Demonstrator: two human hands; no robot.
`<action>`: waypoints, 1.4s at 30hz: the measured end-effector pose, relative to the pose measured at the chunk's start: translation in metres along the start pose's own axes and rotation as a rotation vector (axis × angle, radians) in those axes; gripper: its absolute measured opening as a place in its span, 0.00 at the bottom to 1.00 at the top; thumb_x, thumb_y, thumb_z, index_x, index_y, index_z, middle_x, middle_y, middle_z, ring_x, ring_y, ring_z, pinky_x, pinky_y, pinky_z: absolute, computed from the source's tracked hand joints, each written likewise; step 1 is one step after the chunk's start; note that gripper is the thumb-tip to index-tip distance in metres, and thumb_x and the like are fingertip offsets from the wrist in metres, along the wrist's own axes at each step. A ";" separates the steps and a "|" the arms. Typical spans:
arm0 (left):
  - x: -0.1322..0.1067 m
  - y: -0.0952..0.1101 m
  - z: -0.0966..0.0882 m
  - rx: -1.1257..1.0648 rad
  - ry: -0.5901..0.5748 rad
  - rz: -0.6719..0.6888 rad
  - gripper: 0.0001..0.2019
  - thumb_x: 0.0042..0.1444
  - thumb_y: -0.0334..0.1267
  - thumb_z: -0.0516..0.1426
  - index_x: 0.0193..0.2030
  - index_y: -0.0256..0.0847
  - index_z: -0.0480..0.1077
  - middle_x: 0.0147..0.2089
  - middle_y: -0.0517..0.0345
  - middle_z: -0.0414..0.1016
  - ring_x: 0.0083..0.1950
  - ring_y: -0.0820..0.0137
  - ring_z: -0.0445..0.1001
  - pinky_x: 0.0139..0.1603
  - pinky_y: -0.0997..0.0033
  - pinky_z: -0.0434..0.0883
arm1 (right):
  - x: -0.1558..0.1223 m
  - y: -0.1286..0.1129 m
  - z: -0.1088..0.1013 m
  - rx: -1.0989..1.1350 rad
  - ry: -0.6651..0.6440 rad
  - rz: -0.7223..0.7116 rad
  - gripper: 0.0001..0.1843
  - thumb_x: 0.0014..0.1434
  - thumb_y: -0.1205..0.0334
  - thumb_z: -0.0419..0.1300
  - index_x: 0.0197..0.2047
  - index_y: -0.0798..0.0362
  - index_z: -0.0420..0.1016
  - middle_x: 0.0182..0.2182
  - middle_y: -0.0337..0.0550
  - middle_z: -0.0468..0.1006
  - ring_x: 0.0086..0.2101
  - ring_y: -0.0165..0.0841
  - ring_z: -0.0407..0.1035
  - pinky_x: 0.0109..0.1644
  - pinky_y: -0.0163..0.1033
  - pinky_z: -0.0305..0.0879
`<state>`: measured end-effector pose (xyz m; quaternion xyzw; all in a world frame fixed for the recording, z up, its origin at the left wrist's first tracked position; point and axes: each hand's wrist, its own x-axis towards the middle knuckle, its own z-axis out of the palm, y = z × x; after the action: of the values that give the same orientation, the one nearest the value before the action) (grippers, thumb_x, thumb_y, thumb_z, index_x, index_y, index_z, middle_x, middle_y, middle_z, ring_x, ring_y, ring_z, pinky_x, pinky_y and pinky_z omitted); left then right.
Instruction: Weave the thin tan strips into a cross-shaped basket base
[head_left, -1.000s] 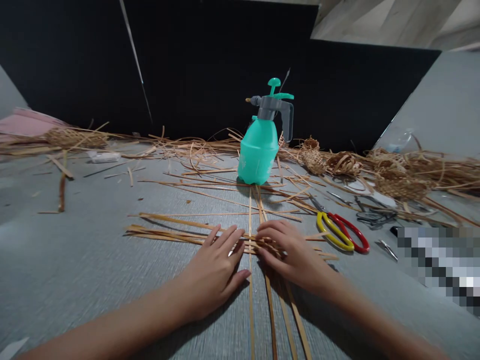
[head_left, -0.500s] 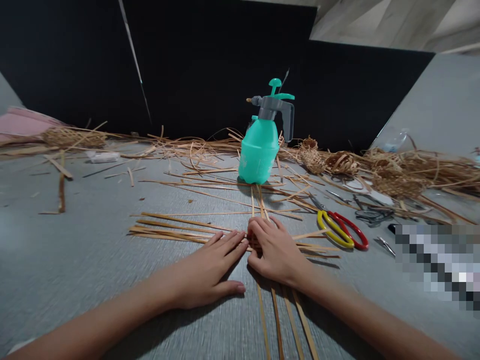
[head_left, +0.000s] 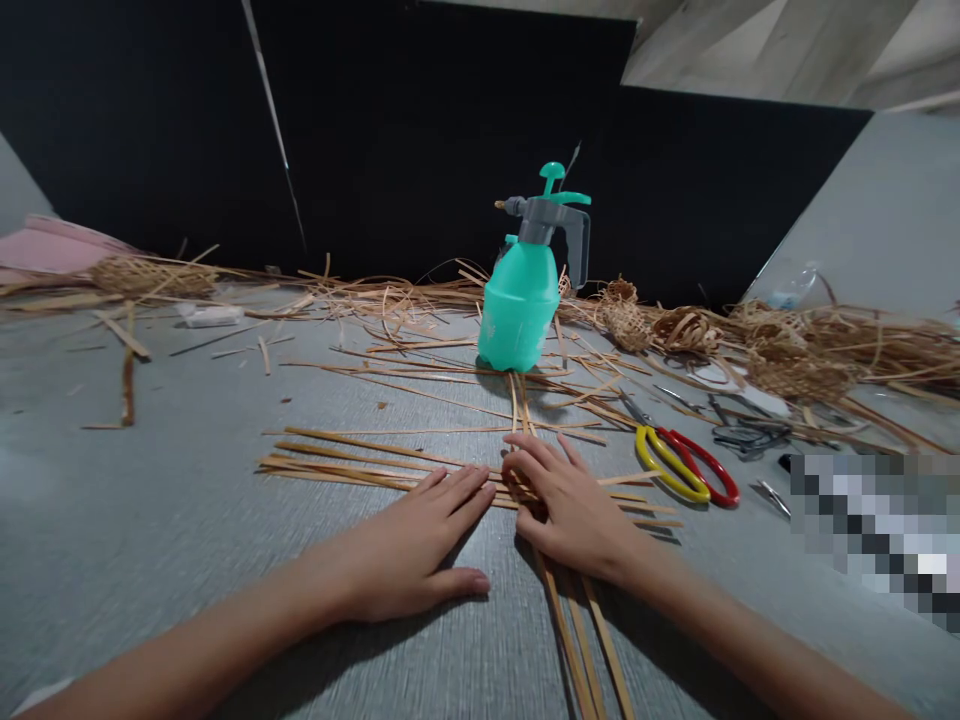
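Note:
Thin bamboo strips (head_left: 352,456) lie crossed on the grey table (head_left: 165,520), some running left to right and some running toward me. My left hand (head_left: 409,555) lies flat on the table with fingers stretched out, its fingertips touching the crossing strips. My right hand (head_left: 574,510) rests on the crossing point, fingers partly spread and pressing down on the strips. Neither hand grips anything.
A teal spray bottle (head_left: 525,295) stands behind the strips. Scissors with yellow and red handles (head_left: 686,468) lie to the right, beside other metal tools (head_left: 746,435). Loose strips and small woven pieces (head_left: 795,350) litter the back of the table. A black backdrop (head_left: 420,140) rises behind.
My right hand slid left onto the crossing and then settled slightly right. The lengthwise strips under it swung to slant rightward. My left hand pulled back a little.

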<state>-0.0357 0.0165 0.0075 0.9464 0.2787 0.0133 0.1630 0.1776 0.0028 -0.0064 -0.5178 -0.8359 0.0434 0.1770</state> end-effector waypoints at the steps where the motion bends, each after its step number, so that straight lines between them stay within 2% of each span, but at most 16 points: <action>1: 0.000 0.000 0.000 -0.004 -0.002 0.003 0.35 0.58 0.53 0.50 0.67 0.42 0.42 0.69 0.49 0.39 0.68 0.58 0.40 0.65 0.54 0.47 | -0.001 0.003 -0.003 0.021 -0.005 -0.014 0.18 0.50 0.67 0.52 0.46 0.52 0.65 0.58 0.48 0.61 0.56 0.39 0.55 0.61 0.54 0.42; 7: 0.000 -0.004 -0.001 -0.022 -0.047 0.016 0.36 0.58 0.57 0.47 0.68 0.42 0.40 0.69 0.51 0.36 0.69 0.60 0.38 0.66 0.56 0.43 | -0.003 0.022 -0.021 0.117 -0.196 -0.097 0.22 0.56 0.57 0.55 0.54 0.50 0.67 0.57 0.48 0.64 0.57 0.40 0.56 0.59 0.49 0.51; 9: 0.000 -0.004 -0.001 -0.029 -0.058 0.013 0.36 0.58 0.57 0.46 0.68 0.42 0.39 0.69 0.52 0.34 0.69 0.60 0.36 0.66 0.56 0.42 | -0.003 0.020 -0.023 0.084 -0.203 -0.099 0.23 0.55 0.58 0.56 0.55 0.50 0.67 0.56 0.47 0.65 0.56 0.40 0.56 0.59 0.48 0.52; 11: 0.000 -0.004 -0.001 -0.032 -0.057 0.013 0.36 0.58 0.58 0.46 0.68 0.43 0.38 0.69 0.53 0.34 0.69 0.61 0.36 0.66 0.56 0.42 | -0.002 0.013 -0.023 0.038 -0.174 -0.088 0.21 0.53 0.62 0.56 0.52 0.50 0.70 0.54 0.47 0.68 0.55 0.39 0.58 0.58 0.46 0.53; 13: 0.000 -0.004 -0.001 -0.032 -0.053 0.021 0.36 0.58 0.57 0.46 0.68 0.43 0.39 0.69 0.54 0.35 0.69 0.61 0.36 0.66 0.56 0.42 | 0.001 0.003 -0.022 -0.002 -0.159 -0.047 0.17 0.50 0.66 0.56 0.44 0.50 0.75 0.50 0.46 0.72 0.51 0.39 0.63 0.55 0.45 0.56; 17: -0.001 -0.003 -0.001 -0.027 -0.050 0.026 0.36 0.59 0.57 0.47 0.68 0.42 0.39 0.69 0.53 0.35 0.69 0.60 0.36 0.66 0.56 0.42 | 0.014 -0.010 -0.026 -0.148 -0.214 0.050 0.10 0.47 0.70 0.56 0.33 0.54 0.76 0.37 0.47 0.77 0.41 0.40 0.68 0.44 0.43 0.61; 20: -0.001 -0.002 -0.003 -0.018 -0.061 0.025 0.35 0.59 0.56 0.46 0.67 0.40 0.41 0.69 0.51 0.36 0.69 0.60 0.37 0.66 0.56 0.43 | 0.025 -0.006 -0.032 -0.169 -0.294 -0.044 0.07 0.48 0.70 0.58 0.31 0.54 0.76 0.34 0.46 0.77 0.38 0.39 0.69 0.42 0.41 0.60; 23: -0.001 -0.001 -0.005 -0.011 -0.047 0.034 0.35 0.59 0.56 0.47 0.67 0.39 0.42 0.69 0.50 0.38 0.69 0.60 0.39 0.66 0.56 0.44 | 0.028 0.006 -0.035 -0.050 -0.333 -0.147 0.03 0.49 0.65 0.62 0.30 0.52 0.77 0.36 0.43 0.77 0.36 0.35 0.70 0.40 0.38 0.61; 27: 0.000 0.000 -0.005 -0.007 -0.043 0.044 0.35 0.59 0.55 0.47 0.67 0.39 0.42 0.69 0.49 0.39 0.69 0.60 0.40 0.66 0.56 0.45 | 0.022 0.018 -0.029 0.029 -0.272 -0.194 0.07 0.52 0.63 0.62 0.36 0.53 0.77 0.42 0.45 0.75 0.38 0.34 0.69 0.41 0.37 0.62; 34: 0.001 0.002 -0.005 0.001 -0.057 0.030 0.35 0.59 0.53 0.48 0.67 0.36 0.42 0.69 0.48 0.38 0.69 0.59 0.39 0.66 0.55 0.44 | 0.014 0.019 -0.016 -0.179 -0.159 -0.291 0.07 0.57 0.61 0.59 0.36 0.52 0.76 0.41 0.46 0.75 0.41 0.37 0.68 0.44 0.44 0.60; 38: 0.002 0.001 -0.006 -0.001 -0.076 0.034 0.35 0.59 0.54 0.47 0.67 0.37 0.42 0.69 0.48 0.37 0.69 0.60 0.38 0.66 0.56 0.43 | 0.009 0.019 -0.010 -0.193 -0.055 -0.276 0.06 0.58 0.59 0.59 0.37 0.51 0.76 0.39 0.44 0.75 0.39 0.35 0.68 0.44 0.44 0.57; 42: 0.003 0.000 -0.007 -0.008 -0.091 0.044 0.34 0.60 0.54 0.46 0.67 0.38 0.41 0.69 0.49 0.36 0.69 0.61 0.37 0.66 0.56 0.42 | 0.006 0.014 -0.006 -0.210 -0.006 -0.245 0.07 0.59 0.60 0.58 0.39 0.50 0.75 0.39 0.43 0.75 0.39 0.35 0.67 0.44 0.44 0.55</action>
<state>-0.0344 0.0204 0.0136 0.9512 0.2499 -0.0251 0.1790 0.1891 0.0136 -0.0034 -0.4276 -0.8932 -0.0646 0.1234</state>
